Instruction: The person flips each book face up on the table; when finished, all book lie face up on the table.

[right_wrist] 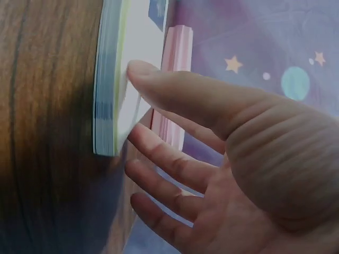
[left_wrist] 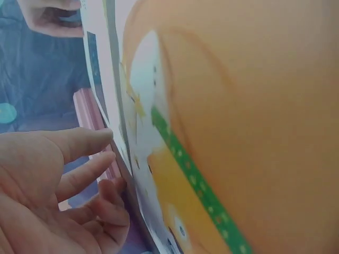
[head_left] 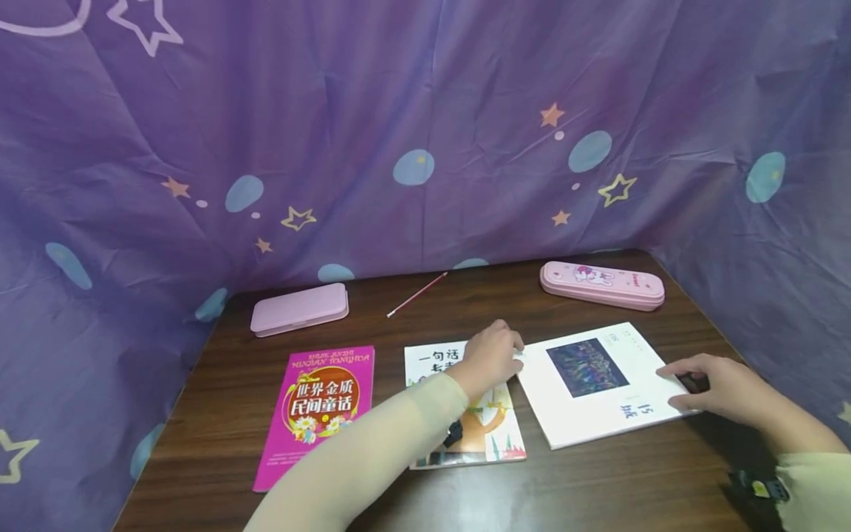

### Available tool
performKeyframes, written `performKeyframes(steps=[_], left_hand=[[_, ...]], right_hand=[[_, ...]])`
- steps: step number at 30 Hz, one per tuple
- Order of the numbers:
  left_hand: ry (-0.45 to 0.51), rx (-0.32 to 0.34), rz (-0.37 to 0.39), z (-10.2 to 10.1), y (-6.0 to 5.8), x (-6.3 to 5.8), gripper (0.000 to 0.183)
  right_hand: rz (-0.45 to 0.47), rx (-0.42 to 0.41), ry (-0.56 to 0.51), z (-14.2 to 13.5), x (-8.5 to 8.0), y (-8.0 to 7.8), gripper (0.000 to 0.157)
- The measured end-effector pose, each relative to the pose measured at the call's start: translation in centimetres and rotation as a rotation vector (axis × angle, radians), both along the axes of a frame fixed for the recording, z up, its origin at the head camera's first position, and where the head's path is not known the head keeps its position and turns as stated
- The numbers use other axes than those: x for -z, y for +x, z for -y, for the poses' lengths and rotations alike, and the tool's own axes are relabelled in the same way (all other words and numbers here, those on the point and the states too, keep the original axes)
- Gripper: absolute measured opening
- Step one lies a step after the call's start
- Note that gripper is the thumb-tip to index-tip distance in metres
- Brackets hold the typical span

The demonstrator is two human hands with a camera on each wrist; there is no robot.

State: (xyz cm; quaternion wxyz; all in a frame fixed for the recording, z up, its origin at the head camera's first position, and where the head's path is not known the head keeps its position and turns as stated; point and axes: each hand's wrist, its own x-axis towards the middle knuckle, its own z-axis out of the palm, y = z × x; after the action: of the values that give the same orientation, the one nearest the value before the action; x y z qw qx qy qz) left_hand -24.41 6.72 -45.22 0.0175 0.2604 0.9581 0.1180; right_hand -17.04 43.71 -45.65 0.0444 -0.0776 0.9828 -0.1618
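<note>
A white book (head_left: pixel 585 384) with a dark picture on its cover lies aslant at the right of the table. My left hand (head_left: pixel 490 358) reaches over a colourful picture book (head_left: pixel 501 436) to the white book's left corner; its fingers look loosely bent in the left wrist view, and contact there is hard to make out. At the opposite edge is my right hand (head_left: pixel 725 388). In the right wrist view, the thumb (right_wrist: pixel 145 74) touches the white book's cover near a corner, and the other fingers spread beside its edge without curling round it.
A pink storybook (head_left: pixel 319 414) lies at the left of the wooden table (head_left: pixel 219 391). Further back are a plain pink case (head_left: pixel 299 310), a thin red stick (head_left: pixel 417 294) with a pale tip, and a pink pencil case (head_left: pixel 601 286). Purple patterned cloth (head_left: pixel 372 111) hangs behind and at both sides.
</note>
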Motion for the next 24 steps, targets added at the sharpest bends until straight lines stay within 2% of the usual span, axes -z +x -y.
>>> performKeyframes(steps=[7, 12, 24], left_hand=[[-0.023, 0.027, 0.041, -0.1, -0.3, 0.0, 0.030], [-0.001, 0.030, 0.034, -0.2, -0.4, -0.1, 0.029], [-0.001, 0.009, 0.036, -0.4, -0.3, 0.1, 0.029]], right_hand=[[-0.002, -0.062, 0.026, -0.3, -0.1, 0.6, 0.060], [0.008, -0.051, 0.017, -0.5, -0.2, 0.8, 0.063], [-0.040, -0.021, 0.012, -0.6, 0.3, 1.2, 0.060]])
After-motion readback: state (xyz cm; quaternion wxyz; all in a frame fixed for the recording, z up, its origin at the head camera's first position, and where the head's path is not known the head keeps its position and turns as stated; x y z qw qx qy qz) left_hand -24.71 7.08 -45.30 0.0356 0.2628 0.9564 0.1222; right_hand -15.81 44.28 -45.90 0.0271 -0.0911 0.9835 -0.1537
